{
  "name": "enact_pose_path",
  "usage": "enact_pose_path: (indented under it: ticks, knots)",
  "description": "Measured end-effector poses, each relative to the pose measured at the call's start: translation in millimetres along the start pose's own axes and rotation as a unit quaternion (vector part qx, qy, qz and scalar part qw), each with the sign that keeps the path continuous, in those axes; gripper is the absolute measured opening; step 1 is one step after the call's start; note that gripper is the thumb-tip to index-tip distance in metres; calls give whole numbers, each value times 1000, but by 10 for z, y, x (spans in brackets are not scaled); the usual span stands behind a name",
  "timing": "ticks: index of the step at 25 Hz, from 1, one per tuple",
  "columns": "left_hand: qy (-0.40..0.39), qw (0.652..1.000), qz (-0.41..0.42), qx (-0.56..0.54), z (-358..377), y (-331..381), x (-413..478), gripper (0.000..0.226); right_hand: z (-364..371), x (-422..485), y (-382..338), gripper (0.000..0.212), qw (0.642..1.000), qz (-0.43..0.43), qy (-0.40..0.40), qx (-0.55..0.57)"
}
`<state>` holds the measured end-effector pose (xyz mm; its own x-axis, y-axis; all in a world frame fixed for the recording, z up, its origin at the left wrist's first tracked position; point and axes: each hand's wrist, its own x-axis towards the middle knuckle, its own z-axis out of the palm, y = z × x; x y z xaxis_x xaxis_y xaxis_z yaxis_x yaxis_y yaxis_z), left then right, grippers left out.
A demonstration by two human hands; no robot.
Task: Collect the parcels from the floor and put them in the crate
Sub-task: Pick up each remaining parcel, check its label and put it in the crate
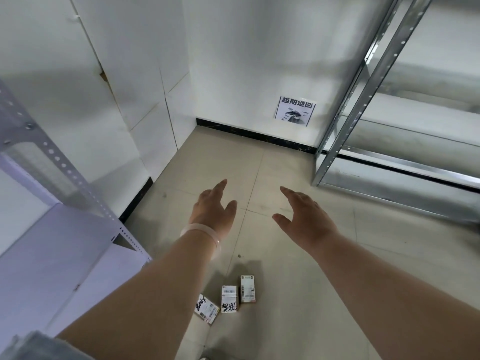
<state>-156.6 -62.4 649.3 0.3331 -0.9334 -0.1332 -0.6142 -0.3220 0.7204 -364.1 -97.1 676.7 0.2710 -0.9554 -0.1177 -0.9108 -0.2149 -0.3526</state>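
Three small cardboard parcels with white shipping labels lie on the beige tiled floor between my forearms: a left parcel (206, 308), a middle parcel (230, 299) and a right parcel (248, 289). My left hand (214, 207), with a pale bangle at the wrist, stretches forward above the floor with fingers straight and holds nothing. My right hand (304, 216) reaches forward beside it, fingers relaxed and spread, also holding nothing. Both hands are well beyond the parcels. No crate is in view.
A white metal shelf unit (52, 229) stands at my left. A galvanised steel rack (363, 141) stands at the right. White walls meet in a corner ahead, with a printed sign (294, 110) low on the wall above the black skirting.
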Motion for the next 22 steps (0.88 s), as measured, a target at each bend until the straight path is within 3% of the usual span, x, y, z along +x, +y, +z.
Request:
enact_pose_path:
  ticks: [5,11,17,22]
  knots:
    - [-13,1000,-22,-5,91,-57,564,59,-8,521,-5,67,1000,3,2,9]
    - [-14,999,-52,-2,560,-145,864,59,295,1037,453,66,998,-12,-61,6]
    - [-2,987,-162,14,1417,-712,829,58,1008,1413,1220,66,978,-38,-198,-52]
    - [-20,977,-209,34,2261,-1416,813,59,1885,1839,1619,64,967,-78,-226,-90]
